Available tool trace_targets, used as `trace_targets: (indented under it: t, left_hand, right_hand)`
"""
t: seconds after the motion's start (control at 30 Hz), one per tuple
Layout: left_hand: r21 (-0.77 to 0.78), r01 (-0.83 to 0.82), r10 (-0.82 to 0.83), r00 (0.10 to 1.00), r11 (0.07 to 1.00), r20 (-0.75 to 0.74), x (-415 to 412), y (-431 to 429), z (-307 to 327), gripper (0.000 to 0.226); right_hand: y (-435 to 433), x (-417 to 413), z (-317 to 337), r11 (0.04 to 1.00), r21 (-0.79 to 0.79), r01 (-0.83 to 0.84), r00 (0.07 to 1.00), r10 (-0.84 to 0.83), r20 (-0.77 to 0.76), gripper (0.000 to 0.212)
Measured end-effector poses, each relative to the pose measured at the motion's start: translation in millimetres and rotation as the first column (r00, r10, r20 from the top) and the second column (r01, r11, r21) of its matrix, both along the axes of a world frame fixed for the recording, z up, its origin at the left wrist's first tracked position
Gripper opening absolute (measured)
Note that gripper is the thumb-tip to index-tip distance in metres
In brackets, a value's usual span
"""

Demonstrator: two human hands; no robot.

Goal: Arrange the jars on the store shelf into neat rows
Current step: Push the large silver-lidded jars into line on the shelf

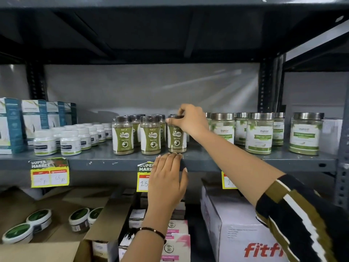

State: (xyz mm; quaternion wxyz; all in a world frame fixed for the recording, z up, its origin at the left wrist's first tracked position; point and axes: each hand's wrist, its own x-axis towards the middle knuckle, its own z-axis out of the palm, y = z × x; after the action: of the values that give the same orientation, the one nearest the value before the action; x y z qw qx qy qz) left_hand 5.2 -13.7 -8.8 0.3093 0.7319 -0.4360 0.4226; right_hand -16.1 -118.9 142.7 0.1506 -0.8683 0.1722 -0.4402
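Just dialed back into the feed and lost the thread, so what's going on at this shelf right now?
A person is tidying green-label jars on the grey shelf. The right hand has a grip on the black lid of the rightmost front jar, which stands upright on the shelf. The left hand lies flat against the shelf's front edge just below it, holding nothing. Two more front jars stand to the left with others behind them. Larger silver-lid jars stand to the right, white bottles to the left.
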Motion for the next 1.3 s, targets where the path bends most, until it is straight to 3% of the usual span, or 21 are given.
trace_targets:
  t: [0.23,0.4,0.5,0.63,0.73,0.87,1.03,1.3]
  left_hand:
    - [-0.042,-0.004,0.006,0.999,0.999,0.041,1,-1,-2,0.037]
    - [-0.080,0.001,0.002,0.999,0.997,0.045,-1,-3,-1,0.035]
    - [-0.097,-0.001,0.005,0.999,0.995,0.047,-2,-4,-2,0.035]
    - [-0.103,-0.010,0.016,0.998,0.995,0.058,-2,-5,-3,0.037]
    - [-0.104,-0.013,0.020,0.998,0.994,0.068,0,-7,-5,0.038]
    - [-0.135,-0.011,0.021,0.997,0.991,0.075,0,-10,-5,0.038]
    - [-0.148,-0.026,0.034,0.998,0.989,0.051,-2,-12,-5,0.037]
    - [-0.161,-0.045,0.054,0.997,0.986,0.049,-3,-14,-6,0.037]
  right_hand:
    - [5,-21,-3,0.995,-0.097,0.032,0.999,-0.030,0.020,0.065]
    - [-26,-88,0,0.947,-0.283,0.151,0.907,-0.019,0.421,0.043]
    - [-73,-133,-13,0.928,-0.219,0.302,0.809,-0.128,0.574,0.044]
    - [-136,-174,-52,0.868,-0.039,0.495,0.782,-0.426,0.455,0.066]
    - [-164,-190,-75,0.830,0.059,0.555,0.778,-0.543,0.317,0.083]
    - [-182,-200,-80,0.819,0.216,0.531,0.793,-0.570,0.216,0.097]
    - [-183,-203,-77,0.788,0.348,0.509,0.777,-0.594,0.210,0.080]
    - [-178,-201,-84,0.792,0.291,0.537,0.789,-0.594,0.158,0.090]
